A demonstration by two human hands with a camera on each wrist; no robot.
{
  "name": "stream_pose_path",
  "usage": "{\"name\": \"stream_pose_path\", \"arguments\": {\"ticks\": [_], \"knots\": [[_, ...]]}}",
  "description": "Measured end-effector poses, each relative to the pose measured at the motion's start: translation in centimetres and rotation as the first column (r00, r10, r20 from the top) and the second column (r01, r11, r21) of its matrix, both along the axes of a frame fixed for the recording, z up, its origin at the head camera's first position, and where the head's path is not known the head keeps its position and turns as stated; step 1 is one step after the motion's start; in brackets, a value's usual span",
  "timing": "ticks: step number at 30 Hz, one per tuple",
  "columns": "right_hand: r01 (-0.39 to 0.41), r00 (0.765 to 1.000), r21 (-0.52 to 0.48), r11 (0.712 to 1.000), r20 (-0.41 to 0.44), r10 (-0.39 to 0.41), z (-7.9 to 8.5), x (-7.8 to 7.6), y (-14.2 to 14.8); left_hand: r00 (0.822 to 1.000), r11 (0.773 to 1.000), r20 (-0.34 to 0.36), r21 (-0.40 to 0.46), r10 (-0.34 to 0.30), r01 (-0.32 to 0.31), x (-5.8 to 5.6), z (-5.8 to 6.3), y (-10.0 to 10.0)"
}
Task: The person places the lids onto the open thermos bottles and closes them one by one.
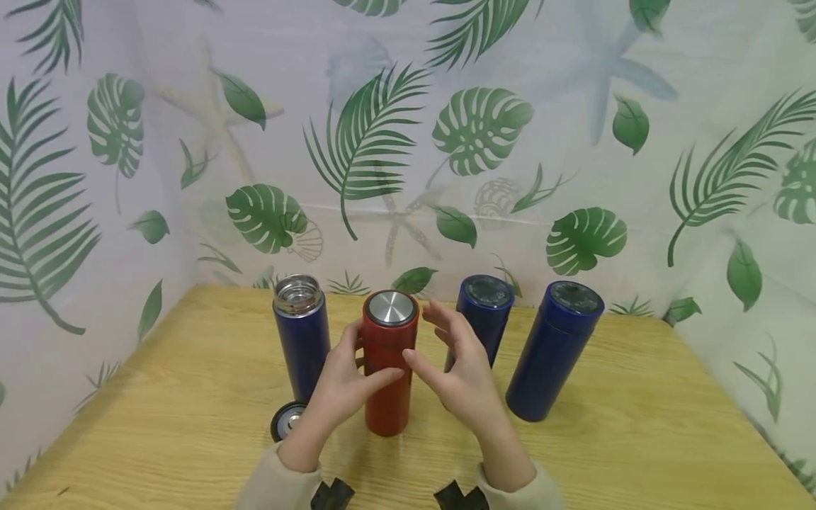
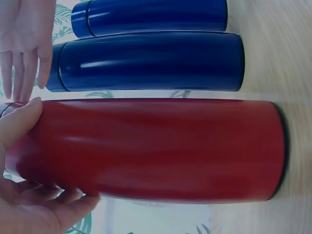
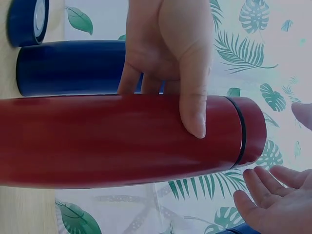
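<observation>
A red thermos flask [image 1: 388, 382] with a silver-topped lid [image 1: 392, 309] stands upright at the middle of the table. My left hand [image 1: 344, 382] grips it on its left side, thumb across the front and fingers behind, as the right wrist view also shows. Close to the lid on the right is my right hand [image 1: 462, 368], its fingers spread and apart from the flask. In the right wrist view, a dark ring [image 3: 239, 131] marks the seam under the red lid.
Just left of the red flask stands a blue flask [image 1: 301, 347] without its lid, showing a steel mouth. Its blue lid [image 3: 27, 22] lies on the table in front. Two lidded blue flasks [image 1: 487, 312] [image 1: 554, 354] stand to the right. A leaf-print cloth [image 1: 395, 142] hangs behind the wooden table [image 1: 637, 425].
</observation>
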State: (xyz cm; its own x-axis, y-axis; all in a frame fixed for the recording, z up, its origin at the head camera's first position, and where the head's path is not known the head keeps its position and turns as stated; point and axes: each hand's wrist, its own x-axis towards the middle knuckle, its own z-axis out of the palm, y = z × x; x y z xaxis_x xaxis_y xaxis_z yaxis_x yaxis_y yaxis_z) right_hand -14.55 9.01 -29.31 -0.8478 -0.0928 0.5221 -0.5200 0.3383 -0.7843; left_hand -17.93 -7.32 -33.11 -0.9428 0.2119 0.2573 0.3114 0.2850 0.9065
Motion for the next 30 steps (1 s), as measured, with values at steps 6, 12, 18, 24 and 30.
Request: {"name": "stream_pose_path", "arguments": {"ticks": [6,12,18,24,30], "knots": [[0.008,0.999,0.018,1.000,-0.035,-0.008,0.1,-0.1,0.3,0.999,1.000,-0.047,0.018,-0.025,0.026,-0.7,-0.2,0.2],[0.000,0.999,0.042,0.999,-0.051,0.002,-0.1,0.1,0.7,0.999,0.996,-0.003,-0.079,-0.040,0.039,-0.8,-0.5,-0.3],[0.004,0.999,0.038,0.999,-0.040,-0.002,-0.5,0.5,1.0,0.999,0.983,0.020,-0.180,-0.042,0.045,-0.9,-1.1,-0.4],[-0.008,1.000,0.033,0.999,-0.017,0.009,-0.7,0.7,1.1,1.000,0.991,0.021,-0.133,-0.005,0.008,-0.8,-1.8,-0.1],[-0.010,0.999,0.042,0.999,-0.045,0.012,-0.5,0.5,1.1,0.998,0.998,-0.058,-0.059,0.014,-0.017,-1.3,-2.4,0.5]]}}
